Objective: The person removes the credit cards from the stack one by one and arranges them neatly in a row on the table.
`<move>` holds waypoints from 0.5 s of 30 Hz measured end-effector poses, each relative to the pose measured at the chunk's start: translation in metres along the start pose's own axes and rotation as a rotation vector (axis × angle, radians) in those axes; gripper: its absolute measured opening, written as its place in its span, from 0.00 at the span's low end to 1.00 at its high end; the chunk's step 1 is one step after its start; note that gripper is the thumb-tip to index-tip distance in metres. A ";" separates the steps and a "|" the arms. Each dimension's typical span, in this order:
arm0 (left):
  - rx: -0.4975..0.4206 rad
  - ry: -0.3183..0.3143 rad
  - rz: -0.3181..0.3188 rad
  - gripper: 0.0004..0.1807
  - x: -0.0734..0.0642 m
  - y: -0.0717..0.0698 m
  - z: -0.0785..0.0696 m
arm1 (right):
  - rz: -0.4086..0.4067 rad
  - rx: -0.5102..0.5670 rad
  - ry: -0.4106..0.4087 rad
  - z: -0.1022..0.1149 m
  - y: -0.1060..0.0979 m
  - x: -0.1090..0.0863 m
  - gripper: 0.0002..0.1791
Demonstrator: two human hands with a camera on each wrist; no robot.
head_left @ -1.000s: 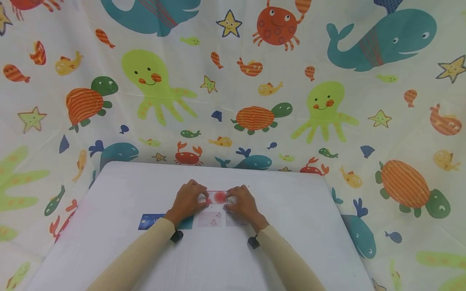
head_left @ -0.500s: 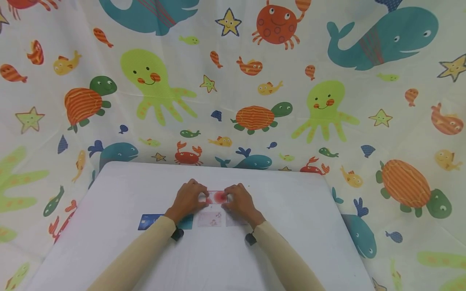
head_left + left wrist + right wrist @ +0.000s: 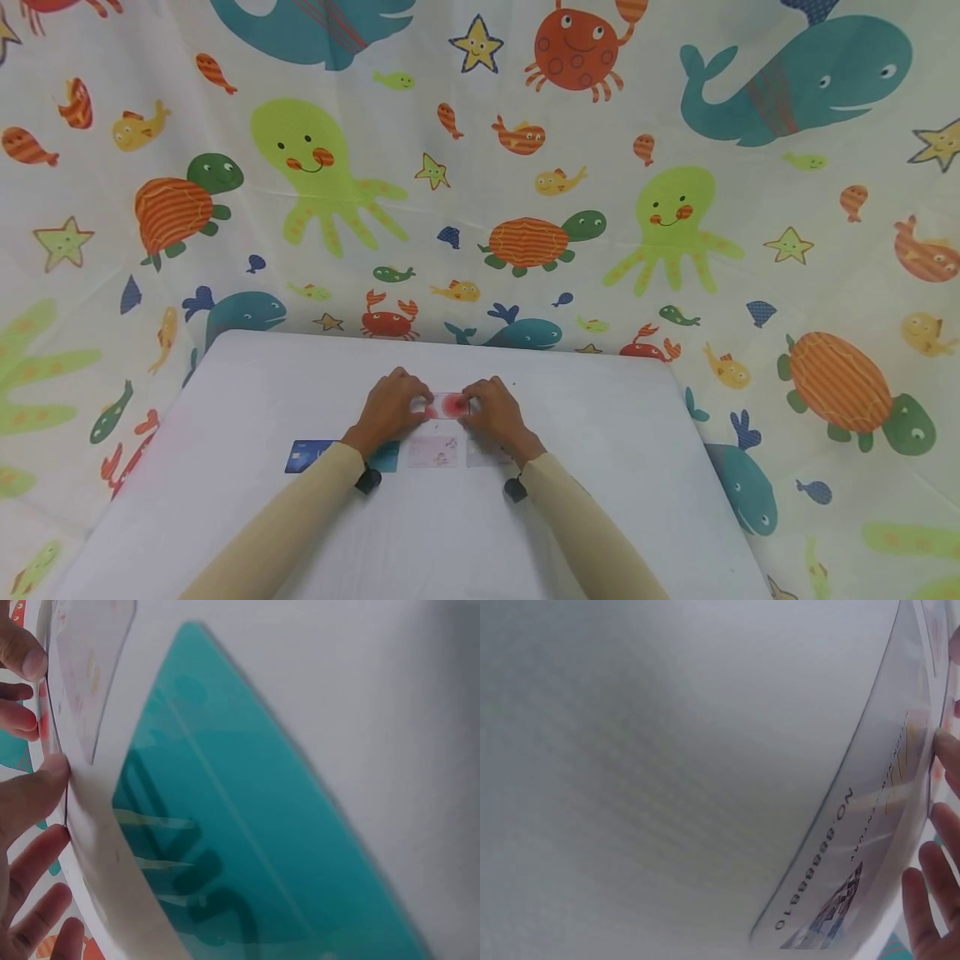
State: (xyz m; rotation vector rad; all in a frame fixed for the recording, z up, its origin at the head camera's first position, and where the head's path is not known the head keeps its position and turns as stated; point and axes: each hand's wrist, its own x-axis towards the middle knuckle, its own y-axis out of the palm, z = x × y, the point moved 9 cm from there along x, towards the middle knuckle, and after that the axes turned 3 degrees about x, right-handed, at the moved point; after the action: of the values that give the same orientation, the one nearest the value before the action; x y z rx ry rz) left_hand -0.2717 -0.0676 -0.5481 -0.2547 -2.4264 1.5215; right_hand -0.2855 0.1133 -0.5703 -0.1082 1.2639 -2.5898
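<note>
A small red-and-white card [image 3: 452, 406] lies on the white table between both hands in the head view. My left hand [image 3: 390, 408] grips its left end, thumb and index finger at the near and far edges. At the other end my right hand [image 3: 497, 414] grips it the same way. Nearer to me lies a row of cards: a blue card [image 3: 303, 456], a teal card [image 3: 387, 457], a pale pink card [image 3: 432, 452] and a pale grey card [image 3: 483, 455]. My left wrist partly covers the teal one; my right hand partly covers the grey one.
The white table [image 3: 600, 433] stretches around the cards. Behind it hangs a curtain [image 3: 465, 200] printed with sea animals. In the right wrist view the grey card [image 3: 847, 832] shows printed numbers and a picture.
My right hand has shifted slightly left along the red-and-white card. The left hand and the row of cards look almost unchanged; the head view has tilted a little.
</note>
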 end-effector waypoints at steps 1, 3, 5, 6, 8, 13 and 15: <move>-0.004 0.000 0.000 0.16 0.000 0.000 0.000 | 0.001 0.003 -0.001 0.000 0.000 0.000 0.13; -0.014 0.001 0.002 0.16 0.001 0.001 0.000 | 0.002 0.008 -0.004 0.001 -0.001 0.000 0.13; -0.029 -0.001 0.007 0.16 0.001 0.001 0.000 | 0.003 0.014 -0.004 0.001 -0.001 0.000 0.13; -0.032 -0.001 0.008 0.16 0.001 0.001 0.000 | 0.004 0.014 -0.007 0.002 -0.002 -0.001 0.12; -0.037 -0.003 0.011 0.16 0.001 0.001 0.000 | -0.002 0.004 -0.026 0.004 -0.002 0.000 0.12; -0.041 -0.001 0.008 0.15 0.002 0.001 -0.002 | -0.025 -0.059 -0.089 0.008 -0.003 0.001 0.14; -0.040 0.004 0.002 0.14 0.001 0.001 -0.003 | -0.030 -0.072 -0.098 0.008 -0.004 0.001 0.15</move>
State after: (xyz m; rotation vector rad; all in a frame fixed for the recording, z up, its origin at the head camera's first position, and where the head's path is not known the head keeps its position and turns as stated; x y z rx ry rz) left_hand -0.2720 -0.0642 -0.5478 -0.2682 -2.4559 1.4728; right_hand -0.2859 0.1092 -0.5626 -0.2664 1.3298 -2.5309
